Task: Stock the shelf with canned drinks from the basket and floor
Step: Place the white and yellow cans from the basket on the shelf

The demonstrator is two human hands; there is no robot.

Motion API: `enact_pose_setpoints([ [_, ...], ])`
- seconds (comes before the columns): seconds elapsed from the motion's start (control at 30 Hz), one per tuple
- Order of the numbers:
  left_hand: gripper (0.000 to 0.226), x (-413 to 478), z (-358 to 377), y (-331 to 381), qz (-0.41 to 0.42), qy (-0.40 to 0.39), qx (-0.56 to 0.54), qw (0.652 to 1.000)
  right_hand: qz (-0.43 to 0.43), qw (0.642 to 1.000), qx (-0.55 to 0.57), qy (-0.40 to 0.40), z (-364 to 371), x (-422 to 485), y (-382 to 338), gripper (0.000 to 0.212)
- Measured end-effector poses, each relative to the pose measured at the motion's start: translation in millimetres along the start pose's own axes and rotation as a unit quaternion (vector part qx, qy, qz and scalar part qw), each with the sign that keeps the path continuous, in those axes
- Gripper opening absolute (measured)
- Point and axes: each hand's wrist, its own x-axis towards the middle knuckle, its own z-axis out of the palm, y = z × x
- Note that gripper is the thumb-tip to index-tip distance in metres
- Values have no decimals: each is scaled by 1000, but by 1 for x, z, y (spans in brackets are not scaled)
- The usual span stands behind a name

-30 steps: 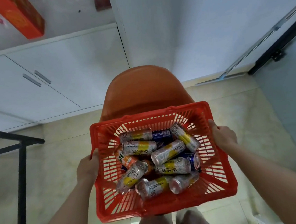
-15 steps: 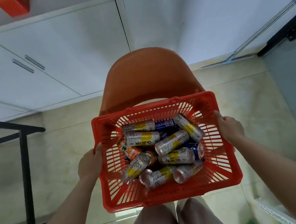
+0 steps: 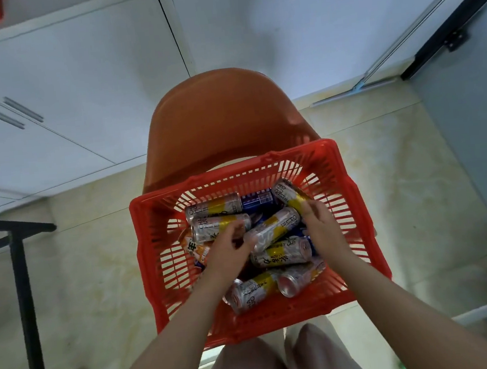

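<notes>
Red slotted plastic basket (image 3: 280, 320), smooth silver-and-yellow cylindrical cans (image 3: 282, 254) inside

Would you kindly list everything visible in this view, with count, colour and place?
basket: one, red, in front of the person, against the chair
silver-and-yellow cans: about seven, lying loose in the basket
blue cans: at least one, partly buried in the basket
orange can: one, at the basket's left side
chair: one, orange, beyond the basket
cabinets: white, far left
metal frame: one, black, on the floor at left
floor: beige tiles
left hand: among the cans, left of centre; grip unclear
right hand: among the cans, at right; grip unclear
</notes>
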Motion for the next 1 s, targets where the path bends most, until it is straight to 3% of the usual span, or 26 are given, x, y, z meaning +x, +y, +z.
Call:
enact_pose_setpoints([
  [0.13, 59, 23, 27, -7, -69, -42, 5, 997, 108, 991, 39, -64, 19, 7, 19, 90],
  [0.17, 61, 28, 32, -10, -81, -47, 4, 996, 122, 989, 35, -72, 22, 9, 24, 95],
  [0.3, 69, 44, 40, -23, -104, -55, 40, 992, 158, 983, 75, -54, 28, 14, 28, 61],
  [0.47, 75, 53, 40, -22, -79, -49, 113, 989, 177, 974, 143, -19, 33, 22, 35, 51],
  [0.57, 72, 49, 32, -16, -145, -57, 40, 987, 183, 967, 176, -9, 32, 21, 37, 50],
  [0.73, 54, 23, 11, -9, -209, -112, -229, 944, 170, 971, 169, -2, 25, 11, 22, 63],
  [0.87, 44, -2, -10, 26, -152, -163, -295, 929, 142, 948, 277, -71, 20, -7, -16, 45],
  [1.0, 51, -25, -37, 67, -68, -218, -283, 931, 73, 932, 343, -94, -5, -37, -66, 50],
])
